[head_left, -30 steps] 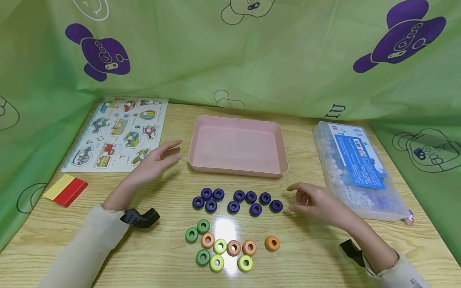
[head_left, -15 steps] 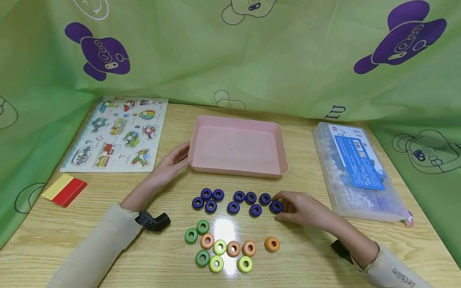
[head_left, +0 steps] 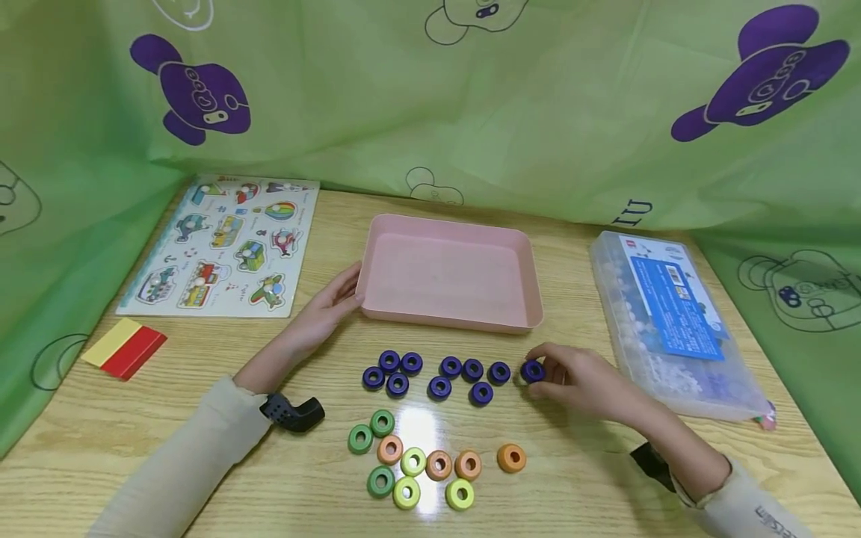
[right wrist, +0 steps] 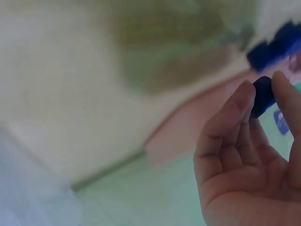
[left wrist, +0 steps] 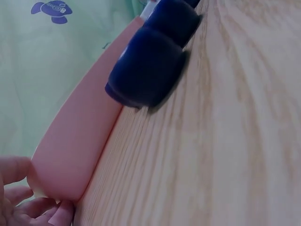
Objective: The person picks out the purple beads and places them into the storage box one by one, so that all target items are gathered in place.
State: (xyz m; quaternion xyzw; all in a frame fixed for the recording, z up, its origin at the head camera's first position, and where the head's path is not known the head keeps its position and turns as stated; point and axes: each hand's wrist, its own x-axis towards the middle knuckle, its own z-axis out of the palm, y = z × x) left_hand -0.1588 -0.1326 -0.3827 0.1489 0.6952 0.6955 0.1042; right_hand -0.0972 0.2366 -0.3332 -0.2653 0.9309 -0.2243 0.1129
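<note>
A pink rectangular tray (head_left: 451, 323) lies at the back middle of the table. My left hand (head_left: 316, 317) holds its near left corner, thumb toward the front and fingers along the left wall; in the left wrist view the fingers (left wrist: 14, 169) meet the tray's edge. My right hand (head_left: 585, 381) pinches a dark blue ring bead (head_left: 533, 371) between thumb and fingertips, right of the other blue beads (head_left: 473, 370). The right wrist view shows this bead (right wrist: 263, 96) between the fingertips. Several blue beads form a loose group in front of the tray.
Closer in lie green beads (head_left: 360, 438), orange beads (head_left: 511, 458) and yellow-green beads (head_left: 460, 494). A picture puzzle board (head_left: 222, 246) and a yellow-red card (head_left: 125, 349) are at left. A clear plastic case (head_left: 673, 321) lies at right. A green curtain (head_left: 377, 97) hangs behind.
My left hand has moved right to the tray's corner. My right hand has reached left, taken hold of the rightmost blue bead and drawn it slightly away from the others.
</note>
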